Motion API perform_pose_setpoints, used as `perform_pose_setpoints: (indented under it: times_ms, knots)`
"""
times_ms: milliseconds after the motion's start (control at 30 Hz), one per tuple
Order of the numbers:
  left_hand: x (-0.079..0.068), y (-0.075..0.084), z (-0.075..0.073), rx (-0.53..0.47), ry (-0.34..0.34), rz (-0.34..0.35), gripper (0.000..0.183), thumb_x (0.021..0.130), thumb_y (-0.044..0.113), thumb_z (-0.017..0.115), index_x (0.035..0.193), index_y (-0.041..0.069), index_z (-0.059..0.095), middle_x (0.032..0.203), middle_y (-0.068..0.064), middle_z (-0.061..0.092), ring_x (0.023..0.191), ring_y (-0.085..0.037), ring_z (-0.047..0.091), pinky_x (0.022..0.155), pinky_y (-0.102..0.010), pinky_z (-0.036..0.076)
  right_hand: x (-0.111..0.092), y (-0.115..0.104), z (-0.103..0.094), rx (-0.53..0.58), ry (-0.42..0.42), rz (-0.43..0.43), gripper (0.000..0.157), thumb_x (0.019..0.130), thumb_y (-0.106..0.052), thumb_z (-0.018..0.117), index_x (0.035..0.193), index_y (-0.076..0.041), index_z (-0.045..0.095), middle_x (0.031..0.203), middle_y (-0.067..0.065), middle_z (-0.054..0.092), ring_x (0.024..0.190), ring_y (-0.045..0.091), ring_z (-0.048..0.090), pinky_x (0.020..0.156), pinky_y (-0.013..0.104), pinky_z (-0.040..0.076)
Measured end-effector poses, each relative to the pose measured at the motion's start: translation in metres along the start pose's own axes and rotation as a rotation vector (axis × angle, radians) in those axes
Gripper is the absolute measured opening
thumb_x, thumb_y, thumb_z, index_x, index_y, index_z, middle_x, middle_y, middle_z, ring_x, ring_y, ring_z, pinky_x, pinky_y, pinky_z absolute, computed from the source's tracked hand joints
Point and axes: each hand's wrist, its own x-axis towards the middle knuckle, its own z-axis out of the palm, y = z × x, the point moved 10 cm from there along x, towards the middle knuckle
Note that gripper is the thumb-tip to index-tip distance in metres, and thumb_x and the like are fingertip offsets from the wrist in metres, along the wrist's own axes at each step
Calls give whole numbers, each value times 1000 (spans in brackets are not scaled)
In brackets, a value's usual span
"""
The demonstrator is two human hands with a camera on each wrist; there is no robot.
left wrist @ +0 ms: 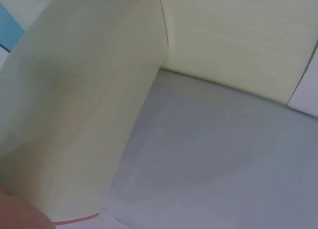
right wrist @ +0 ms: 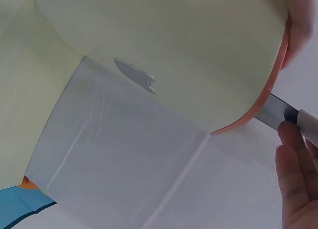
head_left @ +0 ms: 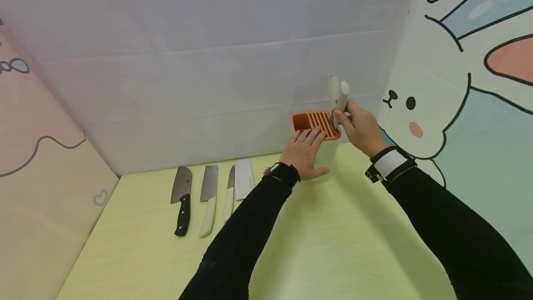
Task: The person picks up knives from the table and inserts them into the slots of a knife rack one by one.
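A pale knife holder [head_left: 327,154] with a slotted orange top [head_left: 303,121] stands against the back wall. My left hand [head_left: 303,154] rests on its front, fingers over the top rim and thumb spread along the front wall. Above the slots at the right end, my right hand [head_left: 361,126] pinches a white-handled knife [head_left: 342,96]. The blade [right wrist: 272,111] shows just above the orange rim in the right wrist view; its lower part is hidden inside the holder. Another white handle [head_left: 333,88] stands upright right behind it.
To the left on the yellow-green table lie a black-handled cleaver [head_left: 182,200], a white-handled cleaver [head_left: 209,198], a small white-handled knife [head_left: 230,193] and a flat white piece [head_left: 244,178]. The left forearm partly covers this group's right side. A rabbit-printed wall [head_left: 433,119] stands at right.
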Motion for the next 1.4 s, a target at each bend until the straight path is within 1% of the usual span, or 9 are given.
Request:
perform_pose_setpoints:
  times_ms: [133,233,367,500,667,800,1067,1233,1400]
  knots:
    - [-1,1,0,1,0,1,105,78,80,43,152,18,0,158,-2,6,140,-22,12,115,-41,10,1,3,3,-22,6,22,39,100,-32,46,121,0,48,108,24,62,84,33,64,64,52,54]
    - [-1,1,-1,7,1,2,105,78,80,42,152,18,1,158,-2,7,139,-22,13,115,-41,10,1,4,4,-35,13,28,40,100,-32,46,120,2,49,107,25,62,80,32,64,62,51,53]
    - [0,1,0,17,5,0,106,77,81,42,152,18,1,157,-2,7,139,-22,13,115,-42,11,1,6,6,-48,23,32,40,100,-33,46,119,2,49,105,24,63,73,30,63,57,49,53]
    - [0,0,2,20,14,-3,106,77,81,42,152,18,1,157,-2,7,139,-21,13,115,-42,12,0,10,10,-43,18,48,42,100,-35,45,121,1,49,106,23,63,71,28,63,56,49,52]
    - [-1,-1,3,19,20,-2,106,77,81,41,152,18,1,157,-2,7,139,-21,13,115,-42,12,-1,11,15,-24,-6,74,44,100,-38,43,124,-1,47,107,21,62,72,26,63,56,47,54]
    - [-1,-1,2,18,27,0,106,77,81,42,152,18,2,157,-2,8,139,-21,14,115,-42,12,-2,11,19,-5,-10,78,41,100,-34,44,126,-2,46,108,22,62,74,27,64,57,47,55]
    - [-1,-1,1,12,44,0,106,76,81,43,152,17,4,157,-2,10,139,-22,15,115,-42,11,-5,15,23,0,13,123,44,99,-31,49,132,-3,43,109,24,62,82,31,65,63,50,56]
    - [-1,-1,1,15,49,1,106,77,80,44,152,17,4,157,-2,10,139,-22,15,115,-42,11,-6,18,22,7,33,150,44,98,-31,51,132,-3,43,108,23,64,87,31,64,65,49,56]
    - [0,-1,3,16,43,-2,107,76,80,44,152,17,2,157,-2,9,139,-22,15,115,-42,11,-10,20,24,53,28,154,43,98,-31,50,130,-2,44,108,22,63,89,29,63,68,48,56]
